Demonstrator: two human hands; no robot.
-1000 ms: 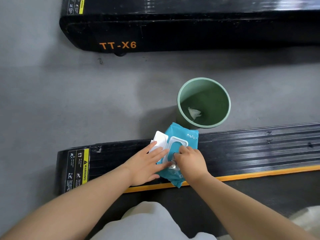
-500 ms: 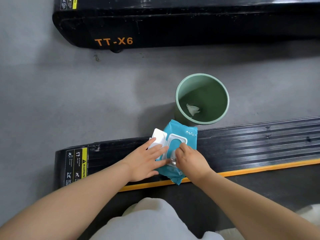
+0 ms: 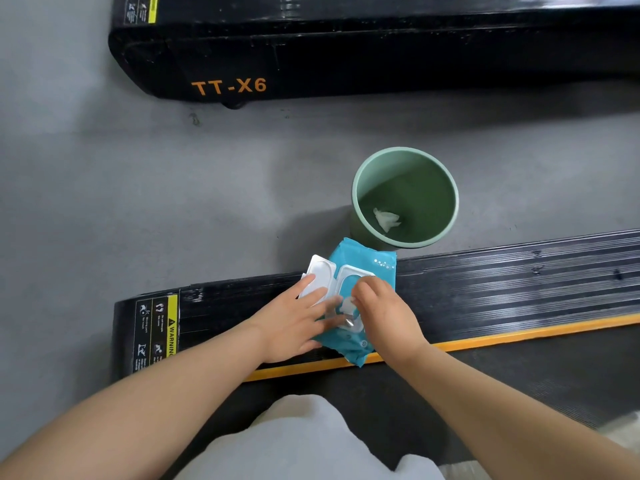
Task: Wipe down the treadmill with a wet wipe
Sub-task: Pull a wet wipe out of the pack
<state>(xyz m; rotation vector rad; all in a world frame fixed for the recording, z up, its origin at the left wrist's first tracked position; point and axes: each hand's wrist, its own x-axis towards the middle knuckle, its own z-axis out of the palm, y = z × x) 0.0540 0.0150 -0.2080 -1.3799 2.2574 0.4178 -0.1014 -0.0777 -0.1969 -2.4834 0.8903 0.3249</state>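
Observation:
A blue wet-wipe pack (image 3: pixel 360 261) lies on the black ribbed side rail of the treadmill (image 3: pixel 502 289), its white flip lid (image 3: pixel 320 271) swung open to the left. My left hand (image 3: pixel 294 323) lies flat with straight fingers on the lid and the pack's left side, pressing it down. My right hand (image 3: pixel 384 313) has curled fingers at the pack's opening and pinches a white wipe (image 3: pixel 347 304) that sticks up a little. An orange stripe (image 3: pixel 519 336) runs along the rail's near edge.
A green bin (image 3: pixel 405 197) stands on the grey floor just behind the pack, with a crumpled white wipe (image 3: pixel 386 219) inside. A second black treadmill marked TT-X6 (image 3: pixel 311 60) lies across the top. A yellow warning label (image 3: pixel 157 332) marks the rail's left end.
My right hand has shifted slightly over the pack's opening and now pinches a bit of white wipe. The left hand stays pressed on the lid and pack.

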